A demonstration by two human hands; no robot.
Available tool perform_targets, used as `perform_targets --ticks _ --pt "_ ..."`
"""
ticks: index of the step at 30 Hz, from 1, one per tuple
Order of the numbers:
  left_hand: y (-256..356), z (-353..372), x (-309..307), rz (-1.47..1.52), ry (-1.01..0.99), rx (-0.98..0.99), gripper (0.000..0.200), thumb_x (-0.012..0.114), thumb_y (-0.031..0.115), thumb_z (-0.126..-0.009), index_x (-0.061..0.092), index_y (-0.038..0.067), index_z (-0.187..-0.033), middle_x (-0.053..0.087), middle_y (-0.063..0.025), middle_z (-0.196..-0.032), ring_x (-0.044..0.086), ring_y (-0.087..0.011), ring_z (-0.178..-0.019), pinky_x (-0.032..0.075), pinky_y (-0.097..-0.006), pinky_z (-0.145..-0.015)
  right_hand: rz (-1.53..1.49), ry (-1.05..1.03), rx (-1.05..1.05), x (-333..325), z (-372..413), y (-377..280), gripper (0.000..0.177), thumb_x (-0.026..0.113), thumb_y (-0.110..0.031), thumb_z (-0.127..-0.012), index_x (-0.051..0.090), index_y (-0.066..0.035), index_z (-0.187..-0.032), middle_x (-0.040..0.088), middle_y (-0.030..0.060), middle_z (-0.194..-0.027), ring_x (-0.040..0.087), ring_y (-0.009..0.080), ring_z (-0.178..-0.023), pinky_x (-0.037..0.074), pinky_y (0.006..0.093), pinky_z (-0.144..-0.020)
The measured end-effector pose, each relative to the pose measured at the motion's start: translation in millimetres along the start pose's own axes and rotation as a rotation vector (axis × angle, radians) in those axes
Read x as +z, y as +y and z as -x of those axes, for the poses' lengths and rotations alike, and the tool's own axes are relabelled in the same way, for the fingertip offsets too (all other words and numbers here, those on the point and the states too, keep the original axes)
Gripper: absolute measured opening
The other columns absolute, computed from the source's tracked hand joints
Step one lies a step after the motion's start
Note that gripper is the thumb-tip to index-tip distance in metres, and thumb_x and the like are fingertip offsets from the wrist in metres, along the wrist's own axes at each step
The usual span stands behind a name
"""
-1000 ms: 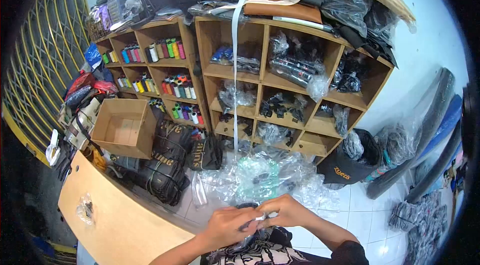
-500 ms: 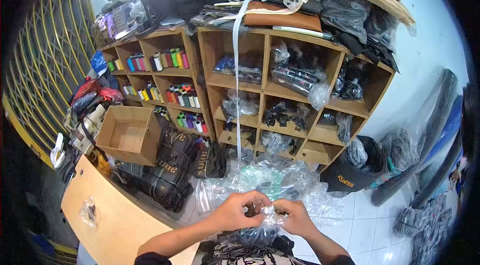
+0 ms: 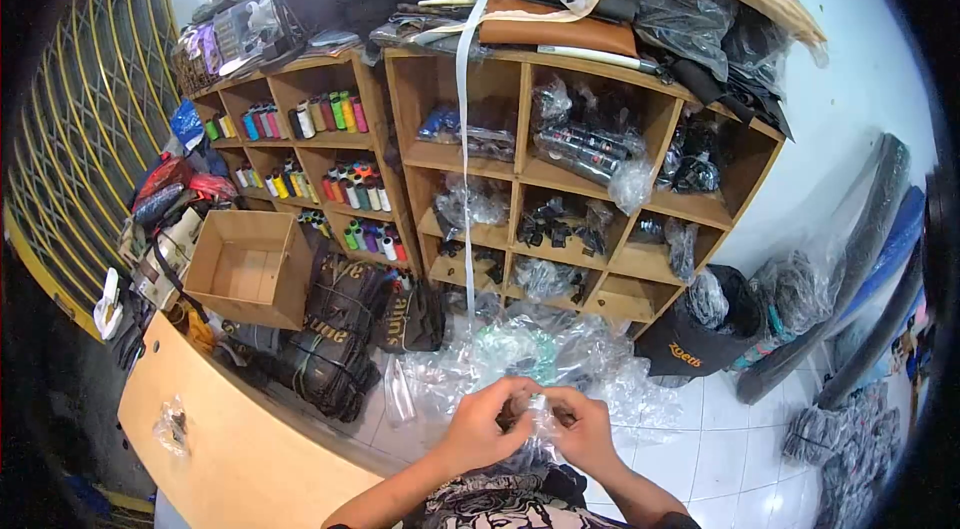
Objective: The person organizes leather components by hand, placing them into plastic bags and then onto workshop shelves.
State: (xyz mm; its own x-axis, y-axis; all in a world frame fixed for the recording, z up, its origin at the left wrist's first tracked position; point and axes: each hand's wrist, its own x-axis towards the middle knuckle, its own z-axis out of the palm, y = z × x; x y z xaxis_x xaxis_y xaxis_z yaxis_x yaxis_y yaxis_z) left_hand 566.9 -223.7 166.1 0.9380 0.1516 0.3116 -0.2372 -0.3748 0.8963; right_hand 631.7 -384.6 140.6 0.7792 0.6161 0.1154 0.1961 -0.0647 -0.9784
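Note:
In front of my body a clear plastic bag [image 3: 541, 421] is bunched up between my two hands. My left hand [image 3: 487, 425] pinches it from the left with bent fingers. From the right, my right hand [image 3: 584, 428] grips the same plastic, thumb and fingers curled in. The lower part of the bag hangs toward my lap, and its contents are hard to make out. Behind the hands, a heap of clear plastic bags [image 3: 590, 354] covers the floor.
A wooden table [image 3: 230, 439] at left carries a small plastic packet [image 3: 172, 427]. Beyond stand an open cardboard box [image 3: 245, 269], black bundles [image 3: 330, 339], a thread shelf [image 3: 330, 144] and a cubby shelf [image 3: 522, 119]. A black bag [image 3: 690, 354] and wrapped rolls [image 3: 850, 289] are at right.
Both hands stay on the plastic bag and have turned it slightly. My left forearm has swung to the right, and the whole view has shifted a little.

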Motion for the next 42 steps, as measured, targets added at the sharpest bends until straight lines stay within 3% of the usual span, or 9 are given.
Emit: perform_targets --ticks 8,12,22,25,31,34,36,39,42 --pt "8 3 -5 0.047 0.002 -0.017 0.035 0.066 0.000 -0.072 0.057 -0.001 -0.106 0.060 -0.0046 -0.081 0.055 -0.0099 -0.072 0.046 -0.0244 -0.068 0.318 0.161 -0.060 14 -6 -24 0.032 0.060 0.001 -0.079 0.055 0.001 -0.111 0.069 0.0119 -0.088 0.064 0.0128 -0.072 0.050 0.0272 -0.062" --pt "4 2 -11 0.276 0.047 -0.156 0.030 0.066 -0.002 -0.072 0.056 0.000 -0.100 0.060 -0.0031 -0.080 0.053 -0.0058 -0.069 0.043 -0.0221 -0.060 0.047 0.064 -0.019 11 -14 -20 0.030 0.060 0.000 -0.080 0.057 0.002 -0.110 0.070 0.0119 -0.090 0.064 0.0133 -0.075 0.050 0.0274 -0.064" --pt "-11 28 -66 0.023 0.221 -0.133 0.027 0.066 -0.001 -0.075 0.056 -0.001 -0.100 0.063 -0.0050 -0.078 0.057 -0.0094 -0.067 0.047 -0.0239 -0.062 0.009 -0.113 0.001 60 -36 -24 0.034 0.065 0.000 -0.078 0.058 -0.002 -0.111 0.068 0.0048 -0.088 0.050 0.0021 -0.065 0.041 0.0199 -0.055" --pt "-22 42 -114 0.124 -0.010 -0.096 0.027 0.062 -0.002 -0.079 0.056 -0.002 -0.105 0.061 -0.0077 -0.092 0.057 -0.0113 -0.080 0.047 -0.0250 -0.074 0.136 -0.082 -0.066 99 -41 -37 0.029 0.062 0.000 -0.080 0.056 -0.003 -0.108 0.066 0.0053 -0.077 0.052 0.0050 -0.059 0.041 0.0219 -0.052" --pt "-50 78 -170 0.567 0.042 -0.338 0.022 0.063 0.000 -0.083 0.056 -0.001 -0.104 0.058 -0.0011 -0.090 0.054 -0.0073 -0.076 0.044 -0.0208 -0.071 0.518 0.003 -0.308 177 -47 -44 0.027 0.064 -0.006 -0.078 0.058 -0.008 -0.105 0.062 0.0122 -0.064 0.060 0.0279 -0.054 0.047 0.0343 -0.051" --pt "-57 91 -179 0.552 0.064 -0.391 0.020 0.065 0.000 -0.080 0.055 0.001 -0.097 0.056 0.0017 -0.086 0.052 -0.0045 -0.075 0.043 -0.0188 -0.067 0.648 0.019 -0.463 201 -47 -46 0.027 0.064 -0.005 -0.078 0.059 -0.009 -0.104 0.062 0.0105 -0.063 0.060 0.0288 -0.054 0.047 0.0342 -0.051" --pt "-60 98 -182 0.366 0.120 -0.377 0.021 0.067 -0.001 -0.075 0.053 0.002 -0.090 0.052 0.0042 -0.081 0.049 -0.0023 -0.074 0.041 -0.0175 -0.064 0.615 -0.031 -0.421 205 -48 -55 0.027 0.063 -0.003 -0.078 0.060 -0.006 -0.104 0.063 0.0112 -0.067 0.060 0.0234 -0.053 0.047 0.0311 -0.052" --pt "-47 102 -178 0.204 0.201 -0.302 0.018 0.066 -0.001 -0.070 0.053 0.003 -0.081 0.052 0.0027 -0.071 0.047 -0.0019 -0.065 0.040 -0.0190 -0.056 0.249 -0.316 0.031 193 -50 -68 0.027 0.062 -0.002 -0.079 0.060 -0.001 -0.106 0.066 0.0089 -0.076 0.057 0.0061 -0.061 0.046 0.0234 -0.057" --pt "-50 97 -173 0.072 0.272 -0.262 0.020 0.070 0.003 -0.067 0.055 0.000 -0.078 0.055 -0.0059 -0.062 0.052 -0.0081 -0.054 0.043 -0.0244 -0.050 0.113 -0.295 -0.021 192 -51 -60 0.028 0.062 -0.002 -0.079 0.060 -0.003 -0.107 0.065 0.0071 -0.076 0.054 0.0043 -0.061 0.045 0.0224 -0.056"
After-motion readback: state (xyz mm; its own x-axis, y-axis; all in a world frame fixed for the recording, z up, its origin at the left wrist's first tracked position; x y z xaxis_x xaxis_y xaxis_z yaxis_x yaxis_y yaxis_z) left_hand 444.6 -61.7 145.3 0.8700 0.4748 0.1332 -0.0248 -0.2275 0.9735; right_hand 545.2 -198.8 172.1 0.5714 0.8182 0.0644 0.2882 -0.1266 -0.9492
